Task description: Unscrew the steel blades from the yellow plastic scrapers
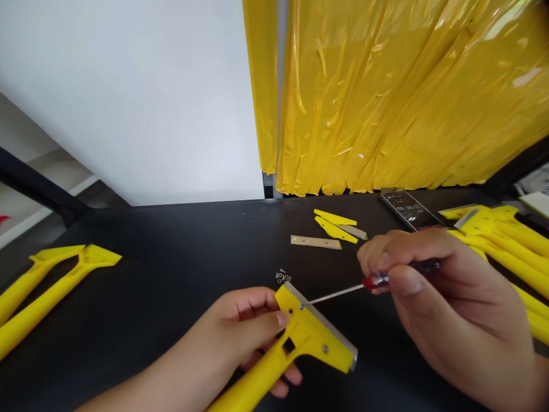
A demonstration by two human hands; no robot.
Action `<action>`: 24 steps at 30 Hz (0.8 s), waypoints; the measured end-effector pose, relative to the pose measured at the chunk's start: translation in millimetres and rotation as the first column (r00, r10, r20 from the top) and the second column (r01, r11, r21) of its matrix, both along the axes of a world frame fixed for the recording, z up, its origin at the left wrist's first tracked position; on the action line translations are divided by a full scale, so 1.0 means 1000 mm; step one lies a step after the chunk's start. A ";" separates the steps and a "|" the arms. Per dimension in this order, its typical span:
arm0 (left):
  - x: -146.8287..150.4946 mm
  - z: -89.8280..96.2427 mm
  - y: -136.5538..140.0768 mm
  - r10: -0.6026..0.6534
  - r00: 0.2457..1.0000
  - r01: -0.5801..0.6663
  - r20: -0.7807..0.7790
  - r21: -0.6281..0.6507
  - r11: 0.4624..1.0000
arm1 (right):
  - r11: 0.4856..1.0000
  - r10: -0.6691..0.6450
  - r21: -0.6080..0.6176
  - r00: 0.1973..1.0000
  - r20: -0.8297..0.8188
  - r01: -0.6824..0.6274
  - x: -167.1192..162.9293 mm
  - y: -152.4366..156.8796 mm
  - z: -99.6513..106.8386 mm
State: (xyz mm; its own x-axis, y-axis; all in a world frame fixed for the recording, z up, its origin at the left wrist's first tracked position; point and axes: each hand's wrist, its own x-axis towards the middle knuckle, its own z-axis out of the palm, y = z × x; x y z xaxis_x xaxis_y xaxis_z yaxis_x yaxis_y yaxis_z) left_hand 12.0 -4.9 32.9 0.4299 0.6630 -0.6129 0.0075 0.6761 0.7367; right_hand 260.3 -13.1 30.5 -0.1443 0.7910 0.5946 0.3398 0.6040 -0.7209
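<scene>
My left hand [244, 329] grips a yellow scraper [317, 337] near its head, thumb on the front face and the handle slanting down toward me. A metal blade [328, 320] runs along the scraper's far edge. One screw [325, 348] sits in the near end of the head; a dark hole shows beside my thumb. Pinched in my right hand [454, 303] is a screwdriver [337, 294] with a red and dark handle. Its tip meets another screw [302, 306] at the head's far end. Several small loose screws [283, 277] lie just beyond the scraper.
Yellow strips [337, 218] and a tan strip [316, 242] lie further back on the black table [189, 252]. Two yellow scraper handles [81, 272] rest at left, several more scrapers [497, 234] at right. A phone [407, 207] lies before the yellow plastic sheeting [386, 97].
</scene>
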 end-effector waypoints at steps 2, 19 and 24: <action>0.000 0.001 -0.002 -0.009 1.000 0.010 0.010 -0.040 0.999 | 0.998 0.032 -0.050 0.994 -0.103 -0.038 -0.001 -0.002 0.001; -0.002 -0.004 0.001 -0.044 0.996 0.048 0.071 -0.060 0.997 | 0.995 0.067 -0.063 0.993 -0.102 -0.074 -0.006 -0.001 0.002; -0.001 -0.003 -0.001 -0.038 0.999 0.040 0.033 -0.057 0.998 | 0.994 0.088 -0.049 0.991 -0.099 -0.093 -0.005 0.001 -0.001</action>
